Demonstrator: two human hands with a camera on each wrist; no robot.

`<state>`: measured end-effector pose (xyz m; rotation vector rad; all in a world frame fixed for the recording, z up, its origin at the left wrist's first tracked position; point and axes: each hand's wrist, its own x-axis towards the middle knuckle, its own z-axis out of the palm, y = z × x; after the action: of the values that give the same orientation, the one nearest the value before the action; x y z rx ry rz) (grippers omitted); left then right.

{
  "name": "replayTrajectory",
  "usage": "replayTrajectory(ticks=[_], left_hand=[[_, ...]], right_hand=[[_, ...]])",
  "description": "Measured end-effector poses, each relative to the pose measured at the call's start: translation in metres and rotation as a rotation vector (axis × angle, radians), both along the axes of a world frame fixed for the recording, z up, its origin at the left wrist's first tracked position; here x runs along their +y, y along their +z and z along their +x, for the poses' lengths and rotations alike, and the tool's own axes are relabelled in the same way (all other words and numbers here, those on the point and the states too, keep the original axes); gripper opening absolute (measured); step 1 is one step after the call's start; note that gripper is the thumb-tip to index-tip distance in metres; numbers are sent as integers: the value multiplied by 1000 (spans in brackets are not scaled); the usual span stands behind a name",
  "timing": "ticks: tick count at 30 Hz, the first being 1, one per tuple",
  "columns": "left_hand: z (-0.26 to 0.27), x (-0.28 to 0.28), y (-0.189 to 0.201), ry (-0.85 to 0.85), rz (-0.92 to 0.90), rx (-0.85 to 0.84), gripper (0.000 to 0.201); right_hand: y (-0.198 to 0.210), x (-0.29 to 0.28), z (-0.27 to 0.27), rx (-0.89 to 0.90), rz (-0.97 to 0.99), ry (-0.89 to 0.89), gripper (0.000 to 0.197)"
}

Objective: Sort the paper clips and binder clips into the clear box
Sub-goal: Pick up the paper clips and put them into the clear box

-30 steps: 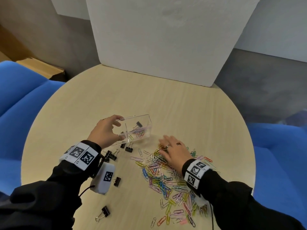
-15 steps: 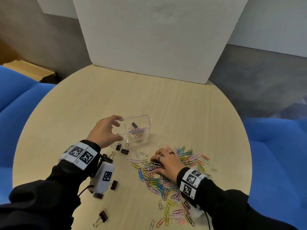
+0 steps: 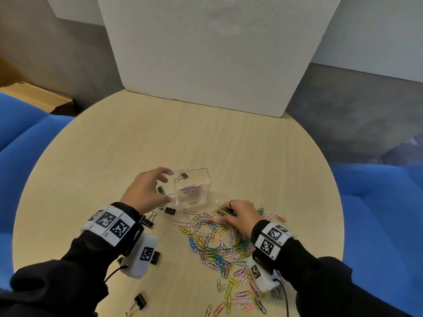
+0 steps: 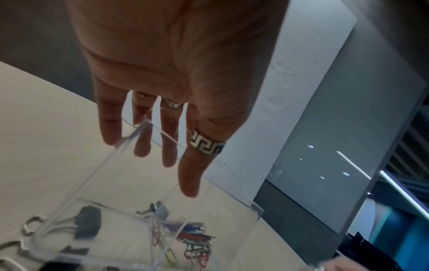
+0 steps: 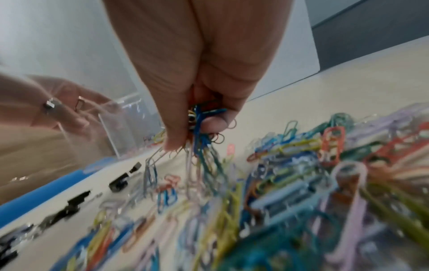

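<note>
A clear box stands on the round wooden table, and my left hand grips its left end. Inside it lie a black binder clip and a small heap of coloured paper clips; the left wrist view shows the same paper clips through the box wall. To the right of the box, my right hand pinches a bunch of paper clips, just above the big loose pile. Black binder clips lie scattered near my left wrist, one at the front edge.
A white foam board stands upright at the table's far edge. Blue seats flank the table on both sides. A cardboard box sits on the floor at the far left.
My right hand lay flat on the pile; it has since curled its fingers round a bunch of paper clips and drawn towards the box. The left hand has kept hold of the box.
</note>
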<state>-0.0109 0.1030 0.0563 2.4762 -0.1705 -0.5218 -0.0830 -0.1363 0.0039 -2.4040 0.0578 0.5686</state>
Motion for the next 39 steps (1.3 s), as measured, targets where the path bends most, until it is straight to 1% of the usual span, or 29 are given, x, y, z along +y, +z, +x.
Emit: replayTrajectory(ticks=[3, 8, 11, 15, 20, 23, 27, 29, 32, 35, 39], left_hand=[[-2, 1, 2, -21, 7, 1, 63], [-5, -6, 8, -82, 7, -3, 64], [-7, -12, 10, -119, -5, 14, 65], [-7, -17, 13, -145, -31, 29, 66], [-5, -15, 16, -143, -44, 34, 67], [-7, -13, 15, -137, -61, 54, 65], [-8, -10, 14, -117, -89, 75, 65], [-8, -7, 14, -115, -90, 79, 66], [-9, -5, 14, -117, -84, 83, 67], [-10, -3, 15, -111, -82, 75, 68], [-11, -3, 16, -112, -80, 63, 67]], right_hand=[[19, -5, 2, -110, 62, -95, 31], [59, 2, 19, -319, 262, -216, 31], [71, 17, 32, -411, 352, -220, 28], [66, 34, 37, -457, 401, -181, 25], [53, 34, 34, -557, 330, -89, 19], [52, 32, 36, -601, 265, -40, 19], [46, 33, 36, -647, 99, 135, 21], [43, 32, 36, -640, 30, 214, 22], [47, 30, 39, -597, -7, 273, 25], [52, 32, 41, -547, -1, 294, 27], [58, 34, 43, -463, 27, 278, 29]])
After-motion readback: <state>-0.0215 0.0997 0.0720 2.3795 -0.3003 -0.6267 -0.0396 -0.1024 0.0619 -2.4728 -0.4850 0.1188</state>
